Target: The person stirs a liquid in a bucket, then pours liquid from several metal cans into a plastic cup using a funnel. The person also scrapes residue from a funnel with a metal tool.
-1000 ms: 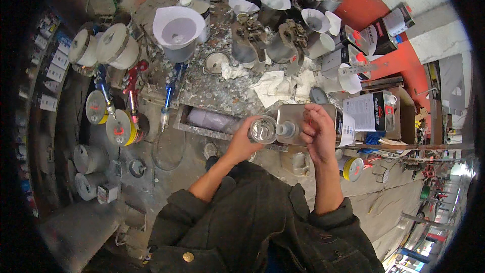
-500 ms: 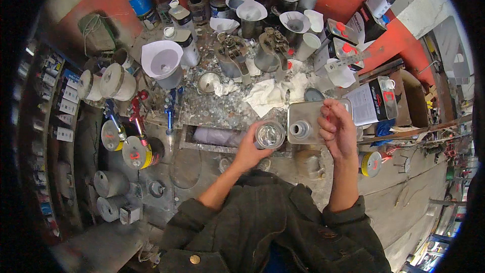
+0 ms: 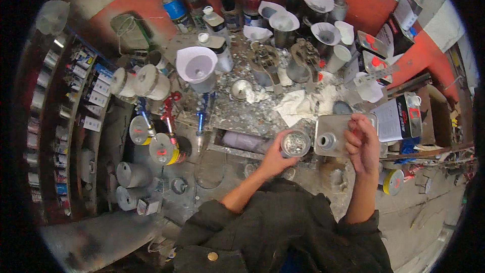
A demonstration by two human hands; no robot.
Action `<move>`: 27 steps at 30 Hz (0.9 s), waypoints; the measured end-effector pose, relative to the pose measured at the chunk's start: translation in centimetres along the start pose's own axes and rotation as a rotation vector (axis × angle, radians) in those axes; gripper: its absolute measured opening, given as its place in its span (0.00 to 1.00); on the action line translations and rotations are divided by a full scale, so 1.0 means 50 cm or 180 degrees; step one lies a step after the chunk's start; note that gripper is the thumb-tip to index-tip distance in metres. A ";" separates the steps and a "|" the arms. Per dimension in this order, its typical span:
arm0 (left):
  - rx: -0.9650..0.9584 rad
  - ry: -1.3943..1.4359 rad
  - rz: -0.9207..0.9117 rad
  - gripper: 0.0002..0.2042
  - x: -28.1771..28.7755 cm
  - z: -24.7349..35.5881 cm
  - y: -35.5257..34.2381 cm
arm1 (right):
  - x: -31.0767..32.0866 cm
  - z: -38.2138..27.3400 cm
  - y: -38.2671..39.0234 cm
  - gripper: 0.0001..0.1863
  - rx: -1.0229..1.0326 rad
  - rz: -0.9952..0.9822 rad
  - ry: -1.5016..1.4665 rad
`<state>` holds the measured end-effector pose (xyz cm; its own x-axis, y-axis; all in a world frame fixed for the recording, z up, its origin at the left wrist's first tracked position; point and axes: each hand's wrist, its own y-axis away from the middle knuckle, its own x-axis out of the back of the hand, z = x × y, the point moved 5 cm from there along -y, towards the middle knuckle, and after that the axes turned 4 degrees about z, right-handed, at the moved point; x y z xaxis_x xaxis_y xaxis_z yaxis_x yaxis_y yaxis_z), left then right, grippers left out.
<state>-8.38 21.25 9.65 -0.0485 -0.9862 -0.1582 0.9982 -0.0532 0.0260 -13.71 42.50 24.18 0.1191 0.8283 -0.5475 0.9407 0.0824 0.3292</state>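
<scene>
My left hand (image 3: 276,158) is wrapped round a small clear cup (image 3: 295,144), seen from above, with shiny, wet-looking contents. Close to the cup's right side is a rectangular metal can (image 3: 337,123) with a round open spout (image 3: 327,141) facing up on its top. The fingers of my right hand (image 3: 361,144) are curled over the top of this can, around what seems to be its handle, which they hide. Cup and can are near each other at the bench's front edge; whether they touch I cannot tell.
Crumpled white paper (image 3: 295,107) lies beyond the can. Spray guns (image 3: 171,114) hang at the bench's front left. A cup with a paper strainer (image 3: 196,65) stands behind them. More strainers and cans line the red wall. A larger can (image 3: 400,117) stands at right.
The whole view has swung left, so the bench and both hands appear farther right and slightly lower. Both hands keep their holds, with cup and can still side by side.
</scene>
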 end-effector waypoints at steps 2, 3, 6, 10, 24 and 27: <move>0.0013 0.0059 0.0054 0.40 0.009 0.001 -0.001 | -0.007 -0.002 0.001 0.13 0.0069 0.0097 0.0074; 0.0013 0.0087 0.0076 0.40 0.015 0.005 -0.004 | -0.008 -0.001 0.000 0.12 0.0075 0.0062 0.0049; -0.0259 -0.0204 0.0287 0.41 0.055 0.057 -0.014 | 0.004 -0.005 -0.005 0.11 0.0093 -0.0095 -0.0025; -0.0522 -0.0266 0.0756 0.41 0.159 0.114 -0.031 | 0.008 -0.008 -0.005 0.11 0.0058 0.0008 0.0088; -0.0633 -0.0527 0.2363 0.35 0.527 0.400 -0.084 | 0.031 -0.021 -0.004 0.11 0.0099 -0.0016 0.0015; -0.0865 -0.0485 0.2202 0.36 0.565 0.388 -0.102 | 0.030 -0.027 -0.003 0.11 0.0124 0.0026 -0.0035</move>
<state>-15.48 -9.38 24.19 0.6074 -0.7924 -0.0555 0.7750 0.6065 -0.1775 -14.09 44.47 24.36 0.1299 0.8227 -0.5534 0.9512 0.0540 0.3037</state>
